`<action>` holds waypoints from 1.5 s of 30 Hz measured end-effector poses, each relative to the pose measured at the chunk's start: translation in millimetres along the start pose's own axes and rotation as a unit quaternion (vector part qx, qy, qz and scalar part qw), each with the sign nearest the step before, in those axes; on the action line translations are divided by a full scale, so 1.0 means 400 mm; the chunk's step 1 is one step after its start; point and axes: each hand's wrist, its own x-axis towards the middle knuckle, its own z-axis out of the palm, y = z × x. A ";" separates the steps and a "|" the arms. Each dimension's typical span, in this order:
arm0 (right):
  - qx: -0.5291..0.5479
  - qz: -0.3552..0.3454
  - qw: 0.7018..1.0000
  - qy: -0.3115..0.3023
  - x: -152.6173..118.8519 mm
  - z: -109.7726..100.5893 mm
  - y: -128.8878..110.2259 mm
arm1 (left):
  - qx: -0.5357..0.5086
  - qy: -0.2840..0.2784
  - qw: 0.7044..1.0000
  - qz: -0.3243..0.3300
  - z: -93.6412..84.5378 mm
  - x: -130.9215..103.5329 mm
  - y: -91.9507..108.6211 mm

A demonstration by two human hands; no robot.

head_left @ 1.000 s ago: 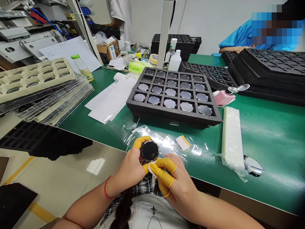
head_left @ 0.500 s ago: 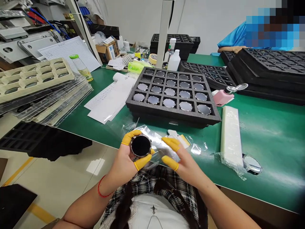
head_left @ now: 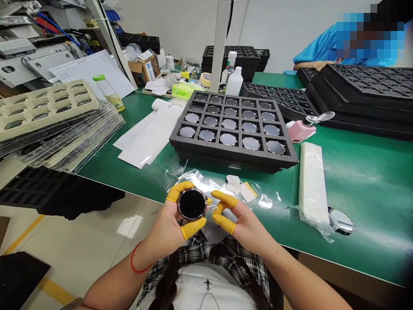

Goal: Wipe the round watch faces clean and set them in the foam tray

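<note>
My left hand (head_left: 172, 221), with yellow finger cots on its fingertips, grips a round watch head (head_left: 192, 204) by its metal rim, the dark glass face turned up. Just right of it, my right hand (head_left: 240, 221) also wears yellow cots. Its fingers are bent but apart, with nothing visible between them, near the watch's right edge. Clear plastic film (head_left: 200, 178) lies on the table edge behind both hands. Beyond it stands a black foam tray (head_left: 206, 148) with watch heads in its compartments.
Scraps of white backing paper (head_left: 232, 184) lie behind my right hand. To the right are a long white wrapped block (head_left: 311, 185), a round metallic piece (head_left: 342, 221) and a pink bottle (head_left: 301, 130). Papers (head_left: 148, 133) and stacked trays (head_left: 80, 137) are leftward. A person in blue sits across.
My right hand has moved slightly left, closer to the watch head, and its fingers have bent more. The left hand still holds the watch, now slightly lower and further right.
</note>
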 end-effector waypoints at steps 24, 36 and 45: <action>-0.312 -0.280 0.897 0.138 -0.009 0.029 0.056 | -0.025 -0.028 0.998 -0.055 0.002 0.024 0.008; -0.060 -0.073 0.984 0.154 -0.013 -0.036 -0.056 | 0.075 -0.069 0.993 -0.064 -0.024 0.035 -0.012; 0.251 0.158 0.955 0.024 0.032 -0.003 -0.044 | 0.182 -0.119 0.975 -0.030 -0.004 0.026 -0.025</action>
